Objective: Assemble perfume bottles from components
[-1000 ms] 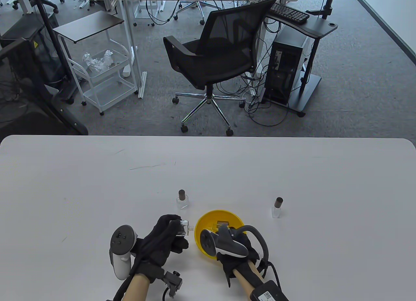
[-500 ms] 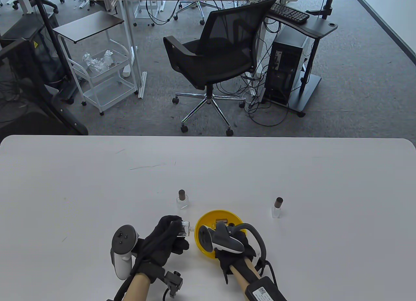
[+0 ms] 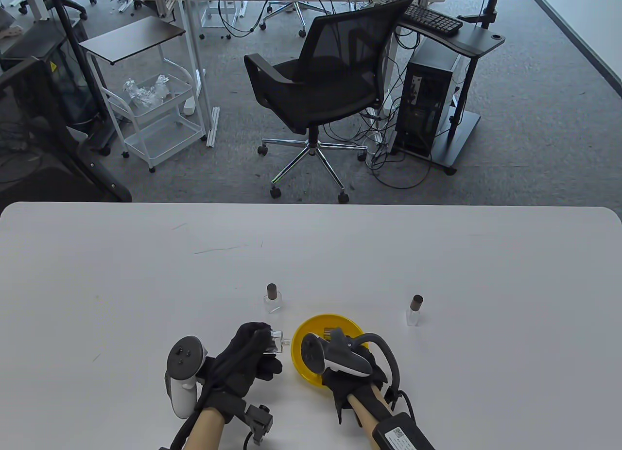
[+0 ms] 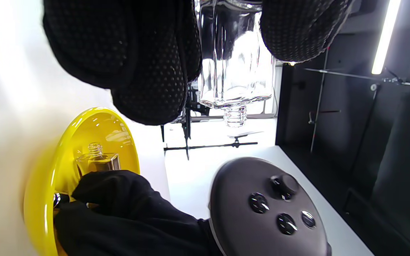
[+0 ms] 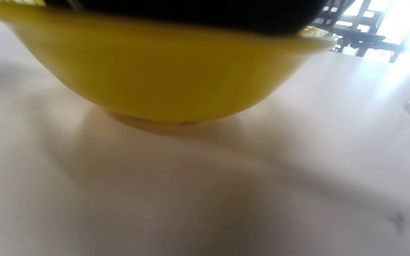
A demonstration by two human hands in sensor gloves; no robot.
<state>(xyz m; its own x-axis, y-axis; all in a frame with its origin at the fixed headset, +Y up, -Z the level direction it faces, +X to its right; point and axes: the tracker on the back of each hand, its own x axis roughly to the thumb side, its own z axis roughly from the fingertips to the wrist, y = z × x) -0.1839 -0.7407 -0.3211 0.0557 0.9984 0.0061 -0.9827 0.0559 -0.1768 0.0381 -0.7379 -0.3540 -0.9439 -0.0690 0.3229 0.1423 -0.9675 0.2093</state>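
A clear glass bottle (image 3: 275, 341) lies grasped in the left grip (image 3: 245, 360), while the right grip (image 3: 347, 372) reaches into the yellow bowl (image 3: 302, 336), its fingers' state hidden.

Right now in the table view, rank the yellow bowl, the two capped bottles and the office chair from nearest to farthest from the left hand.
1. Yellow bowl, just right of the left hand.
2. Near capped bottle, just beyond the hand.
3. Right capped bottle, past the bowl.
4. Office chair, on the floor beyond the table.

table view bright, sharp | wrist views backlit, glare | right wrist blurred
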